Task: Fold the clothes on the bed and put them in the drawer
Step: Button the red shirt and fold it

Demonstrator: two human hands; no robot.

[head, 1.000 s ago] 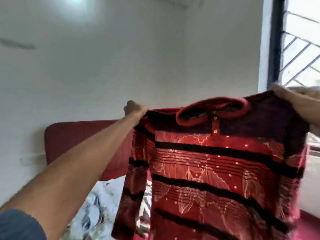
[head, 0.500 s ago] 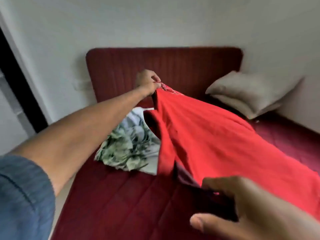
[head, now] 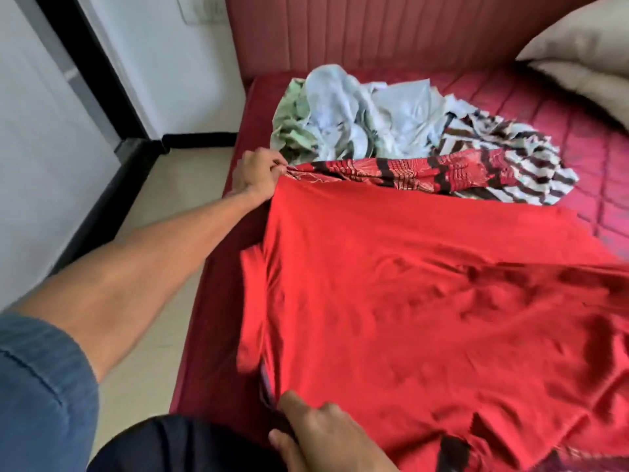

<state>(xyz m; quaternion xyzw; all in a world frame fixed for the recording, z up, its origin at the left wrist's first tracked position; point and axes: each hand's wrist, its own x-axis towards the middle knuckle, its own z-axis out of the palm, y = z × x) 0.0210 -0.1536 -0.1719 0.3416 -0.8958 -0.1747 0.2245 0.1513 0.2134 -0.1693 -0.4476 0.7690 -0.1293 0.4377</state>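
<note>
A: Where is the garment?

B: The red shirt with its plain inner side up (head: 425,294) lies spread over the maroon quilted mattress (head: 578,137), filling most of the near half of the bed. Its far edge is turned over, and the red-and-black patterned outer face shows there as a band.

A: And the hands?

B: The left hand (head: 257,173) reaches out to the shirt's far left corner, fingers curled and pinching the patterned edge. The right hand (head: 320,434) is at the near edge, close to the body, thumb and fingers closed on the cloth there; part of that grip is hidden under the fabric, so I cannot tell how much it holds.

A: What else is on the bed?

B: Just beyond the shirt's far edge sits a crumpled heap: a pale blue and green printed garment (head: 357,114) on the left, and a brown-and-white striped garment (head: 510,158) on the right, touching the shirt's turned-over band. A beige pillow (head: 585,52) leans in the far right corner against the maroon padded headboard (head: 374,28).

A: And beside the bed?

B: A pale tiled floor (head: 163,226) to the left.
</note>
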